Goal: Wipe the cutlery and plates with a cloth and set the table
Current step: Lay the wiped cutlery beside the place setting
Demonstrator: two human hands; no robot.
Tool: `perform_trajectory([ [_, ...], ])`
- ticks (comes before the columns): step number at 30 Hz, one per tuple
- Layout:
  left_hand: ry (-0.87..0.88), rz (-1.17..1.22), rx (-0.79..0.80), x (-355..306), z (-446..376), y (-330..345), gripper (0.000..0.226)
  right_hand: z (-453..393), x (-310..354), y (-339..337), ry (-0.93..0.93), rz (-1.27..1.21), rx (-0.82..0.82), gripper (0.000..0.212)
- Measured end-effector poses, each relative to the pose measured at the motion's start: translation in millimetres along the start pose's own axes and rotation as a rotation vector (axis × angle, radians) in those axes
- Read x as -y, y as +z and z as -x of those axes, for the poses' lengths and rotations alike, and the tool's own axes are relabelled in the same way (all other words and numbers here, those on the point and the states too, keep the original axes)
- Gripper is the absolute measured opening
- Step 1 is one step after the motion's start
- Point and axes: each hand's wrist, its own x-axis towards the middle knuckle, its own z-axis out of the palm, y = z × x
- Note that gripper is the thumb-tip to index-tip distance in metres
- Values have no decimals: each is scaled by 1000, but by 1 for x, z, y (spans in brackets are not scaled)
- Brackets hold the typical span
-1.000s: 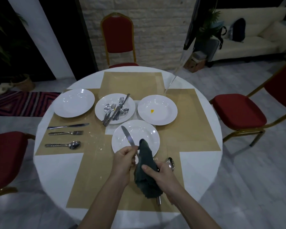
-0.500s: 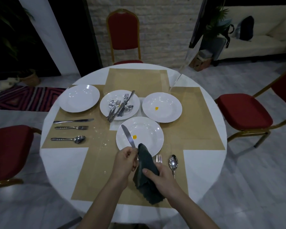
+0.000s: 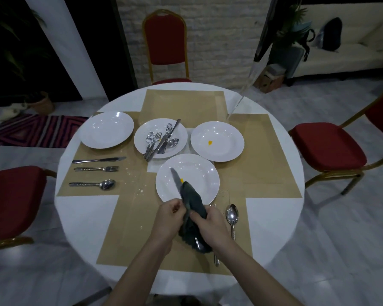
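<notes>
Left hand grips knife handle — blade points away-left; right hand clutches cloth.

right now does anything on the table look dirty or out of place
Yes. The nearest plate and the right plate each carry a small yellow speck. Unsorted cutlery is heaped on the middle plate, and pale specks dot the mat left of the nearest plate.

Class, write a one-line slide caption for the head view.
Two hands wipe a knife with a dark cloth above a white plate.
</notes>
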Motion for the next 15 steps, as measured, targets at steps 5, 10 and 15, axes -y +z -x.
perform_trajectory([
  [5,0,-12,-45,5,-14,-11,26,19,-13,0,-25,-15,109,18],
  [10,-20,-27,33,12,-1,3,23,11,-23,1,11,-31,40,17],
  [15,16,6,-109,15,-19,-16,24,15,-35,-9,28,70,201,8],
])
